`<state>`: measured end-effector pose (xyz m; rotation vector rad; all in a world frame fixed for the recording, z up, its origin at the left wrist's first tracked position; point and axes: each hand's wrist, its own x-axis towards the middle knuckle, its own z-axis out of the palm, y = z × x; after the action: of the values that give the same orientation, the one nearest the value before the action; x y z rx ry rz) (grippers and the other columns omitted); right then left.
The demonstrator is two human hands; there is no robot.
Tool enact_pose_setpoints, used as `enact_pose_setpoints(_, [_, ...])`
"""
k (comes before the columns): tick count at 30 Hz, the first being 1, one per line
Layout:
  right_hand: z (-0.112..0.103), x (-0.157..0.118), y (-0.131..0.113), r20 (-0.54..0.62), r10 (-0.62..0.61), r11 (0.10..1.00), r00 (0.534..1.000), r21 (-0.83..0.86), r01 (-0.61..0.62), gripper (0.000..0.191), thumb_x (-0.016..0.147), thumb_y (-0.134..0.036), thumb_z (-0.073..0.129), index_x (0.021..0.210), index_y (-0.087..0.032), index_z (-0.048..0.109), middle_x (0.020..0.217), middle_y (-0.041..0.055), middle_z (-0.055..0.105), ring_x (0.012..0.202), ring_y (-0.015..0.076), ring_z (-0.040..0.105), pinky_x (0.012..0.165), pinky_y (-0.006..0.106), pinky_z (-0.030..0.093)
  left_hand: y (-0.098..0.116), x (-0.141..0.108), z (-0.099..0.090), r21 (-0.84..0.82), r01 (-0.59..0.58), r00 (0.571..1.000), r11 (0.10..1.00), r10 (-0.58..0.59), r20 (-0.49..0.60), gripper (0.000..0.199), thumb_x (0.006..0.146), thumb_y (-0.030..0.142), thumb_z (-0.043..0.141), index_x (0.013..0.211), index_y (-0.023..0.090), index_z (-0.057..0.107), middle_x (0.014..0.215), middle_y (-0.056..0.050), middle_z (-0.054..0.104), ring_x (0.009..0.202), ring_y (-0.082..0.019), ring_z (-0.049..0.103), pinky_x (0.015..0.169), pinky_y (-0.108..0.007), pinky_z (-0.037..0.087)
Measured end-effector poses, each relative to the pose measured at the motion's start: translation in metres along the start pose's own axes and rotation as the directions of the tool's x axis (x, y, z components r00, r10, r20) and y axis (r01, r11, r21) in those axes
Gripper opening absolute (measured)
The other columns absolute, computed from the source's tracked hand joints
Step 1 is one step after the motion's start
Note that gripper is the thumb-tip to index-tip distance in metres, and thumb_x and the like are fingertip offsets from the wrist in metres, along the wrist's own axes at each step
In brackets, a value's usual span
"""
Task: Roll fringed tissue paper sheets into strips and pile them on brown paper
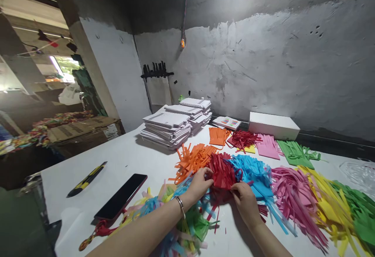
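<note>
Both hands are at a bundle of fringed red tissue paper (222,171) in the middle of the white table. My left hand (201,184), with a bracelet at the wrist, pinches the bundle's left side. At its lower right edge, my right hand (244,198) has its fingertips closed on the same red paper. Orange fringed paper (195,161) lies just left of the bundle, and blue fringed paper (253,173) just right of it. Under and beside my left forearm is a multicoloured tassel garland (193,225).
Pink (293,190), yellow (328,210) and green fringed paper (357,210) lie to the right. Stacks of white packets (168,122) and a white box (274,125) stand behind. A phone (121,198) and a yellow-black cutter (87,179) lie on the left.
</note>
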<state>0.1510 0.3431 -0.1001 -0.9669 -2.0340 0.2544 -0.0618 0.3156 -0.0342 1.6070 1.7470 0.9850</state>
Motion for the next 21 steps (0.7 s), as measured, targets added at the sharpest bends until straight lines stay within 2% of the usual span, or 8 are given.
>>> enact_pose_setpoints(3, [0.001, 0.000, -0.002, 0.005, -0.013, 1.000, 1.000, -0.007, 0.014, 0.019, 0.090, -0.011, 0.048, 0.084, -0.022, 0.063, 0.086, 0.0065, 0.072, 0.084, 0.0241, 0.068, 0.097, 0.051, 0.051, 0.001, 0.004, 0.000, 0.042, -0.010, 1.000, 0.999, 0.010, 0.008, 0.007, 0.091, 0.020, 0.065, 0.091, 0.015, 0.069, 0.099, -0.005, 0.071, 0.096, -0.021, 0.067, 0.089, -0.039, 0.053])
enact_pose_setpoints(6, [0.002, -0.001, -0.004, 0.012, -0.027, 0.999, 1.000, -0.026, 0.027, 0.019, 0.089, -0.010, 0.048, 0.084, -0.022, 0.063, 0.087, 0.0060, 0.072, 0.083, 0.0235, 0.068, 0.100, 0.052, 0.049, 0.001, 0.007, 0.003, 0.083, -0.020, 0.998, 0.996, 0.014, 0.067, 0.022, 0.095, 0.034, 0.067, 0.086, 0.015, 0.068, 0.088, -0.002, 0.070, 0.086, -0.019, 0.068, 0.083, -0.039, 0.055])
enact_pose_setpoints(10, [-0.001, -0.002, -0.005, 0.026, -0.050, 0.997, 0.998, -0.062, 0.052, 0.019, 0.087, -0.009, 0.048, 0.085, -0.021, 0.062, 0.086, 0.0062, 0.072, 0.082, 0.0241, 0.068, 0.094, 0.049, 0.052, 0.002, 0.008, 0.006, 0.118, -0.060, 0.994, 0.991, 0.049, 0.097, 0.023, 0.095, 0.033, 0.067, 0.082, 0.014, 0.067, 0.082, 0.000, 0.069, 0.078, -0.017, 0.067, 0.077, -0.035, 0.055])
enact_pose_setpoints(12, [-0.006, -0.001, -0.008, 0.020, -0.071, 0.994, 0.997, -0.086, 0.072, 0.019, 0.086, -0.010, 0.048, 0.095, -0.019, 0.063, 0.098, 0.0110, 0.072, 0.092, 0.0275, 0.068, 0.090, 0.049, 0.053, 0.004, 0.004, 0.007, 0.131, -0.104, 0.993, 0.986, 0.096, 0.067, 0.016, 0.093, 0.025, 0.066, 0.080, 0.015, 0.068, 0.084, -0.002, 0.068, 0.084, -0.019, 0.066, 0.081, -0.035, 0.053])
enact_pose_setpoints(14, [-0.013, 0.005, -0.014, 0.029, -0.123, 0.986, 0.992, -0.108, 0.125, 0.032, 0.082, -0.009, 0.047, 0.111, -0.014, 0.060, 0.119, 0.0177, 0.067, 0.113, 0.0309, 0.062, 0.096, 0.050, 0.050, 0.007, -0.001, 0.007, 0.144, -0.156, 0.988, 0.977, 0.151, 0.042, 0.012, 0.089, 0.019, 0.064, 0.081, 0.016, 0.071, 0.088, -0.005, 0.067, 0.088, -0.021, 0.064, 0.083, -0.035, 0.050])
enact_pose_setpoints(17, [-0.021, 0.023, -0.028, 0.155, -0.263, 0.952, 0.952, -0.118, 0.282, 0.061, 0.075, -0.003, 0.046, 0.134, -0.015, 0.052, 0.138, 0.0139, 0.059, 0.134, 0.0258, 0.048, 0.112, 0.046, 0.038, 0.010, -0.010, 0.007, 0.162, -0.235, 0.972, 0.958, 0.230, 0.051, 0.015, 0.086, 0.014, 0.059, 0.083, 0.017, 0.073, 0.092, -0.006, 0.066, 0.090, -0.021, 0.062, 0.084, -0.033, 0.049])
enact_pose_setpoints(19, [-0.023, 0.038, -0.037, 0.268, -0.319, 0.923, 0.909, -0.129, 0.362, 0.071, 0.074, -0.002, 0.050, 0.142, -0.021, 0.048, 0.129, 0.0078, 0.066, 0.129, 0.0232, 0.052, 0.116, 0.045, 0.033, 0.011, -0.014, 0.008, 0.177, -0.280, 0.960, 0.943, 0.270, 0.077, 0.019, 0.085, 0.010, 0.056, 0.083, 0.018, 0.073, 0.095, -0.007, 0.065, 0.093, -0.021, 0.062, 0.086, -0.032, 0.049])
enact_pose_setpoints(21, [-0.022, 0.052, -0.042, 0.348, -0.320, 0.902, 0.881, -0.173, 0.396, 0.058, 0.076, -0.002, 0.055, 0.130, -0.022, 0.060, 0.105, 0.0054, 0.072, 0.111, 0.0249, 0.060, 0.113, 0.049, 0.034, 0.010, -0.014, 0.007, 0.207, -0.306, 0.951, 0.929, 0.290, 0.106, 0.020, 0.086, 0.010, 0.054, 0.080, 0.018, 0.072, 0.094, -0.006, 0.065, 0.092, -0.020, 0.062, 0.085, -0.031, 0.050])
